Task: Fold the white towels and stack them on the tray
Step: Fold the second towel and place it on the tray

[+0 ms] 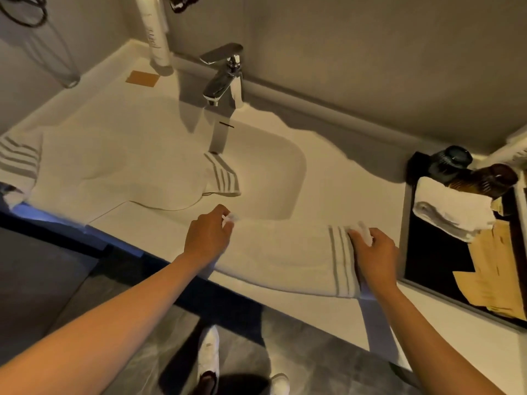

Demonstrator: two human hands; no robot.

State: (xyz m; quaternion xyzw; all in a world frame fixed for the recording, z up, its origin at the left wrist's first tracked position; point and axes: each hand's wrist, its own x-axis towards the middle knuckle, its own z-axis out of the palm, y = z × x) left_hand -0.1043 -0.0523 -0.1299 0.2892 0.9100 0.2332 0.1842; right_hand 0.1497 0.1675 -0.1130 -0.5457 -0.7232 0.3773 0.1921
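My left hand (206, 238) and right hand (373, 252) each pinch a far corner of the striped towel (285, 258) at 6 o'clock. One folded towel (447, 215) sits on the tray (427, 260) at 3 o'clock; another towel (119, 172), unfolded, drapes into the sink (271, 172) at 10 o'clock. White bathroom countertop (342, 178), chrome faucet (225, 75) at 12.

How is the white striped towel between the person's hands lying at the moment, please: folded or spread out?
Spread out: the white striped towel lies flat along the counter edge, its far corners pinched by the left hand and the right hand.
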